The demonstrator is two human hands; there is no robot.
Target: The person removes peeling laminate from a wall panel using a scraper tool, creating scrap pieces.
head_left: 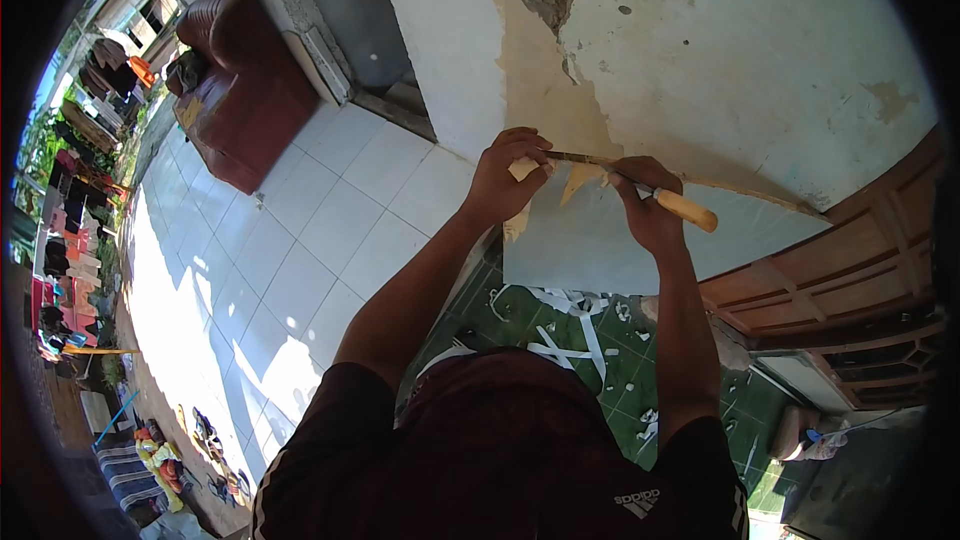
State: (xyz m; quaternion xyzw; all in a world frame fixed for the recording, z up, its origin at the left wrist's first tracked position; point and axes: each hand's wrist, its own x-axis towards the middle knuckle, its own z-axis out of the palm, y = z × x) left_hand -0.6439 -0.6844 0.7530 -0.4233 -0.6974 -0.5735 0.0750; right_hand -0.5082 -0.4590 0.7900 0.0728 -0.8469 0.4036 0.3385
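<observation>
My right hand [650, 200] is wrapped round a tool near its wooden handle [686, 210]. The tool's thin dark blade [580, 157] runs left along the top edge of a pale board [590, 240]. At the blade's far end, the fingers of my left hand [508, 172] are pinched together at the tip. Between the hands, a torn, pointed tan flap [577, 180] hangs over the board. Behind the board rises a white wall [740, 60] with a tan patch and peeling paint.
A worn red armchair [255, 100] stands at the left on white floor tiles [300, 230]. Below the board, white strips [590, 340] litter a green tiled floor [630, 405]. Wooden panelling [830, 270] is at the right. Hanging clothes [80, 270] are at the far left.
</observation>
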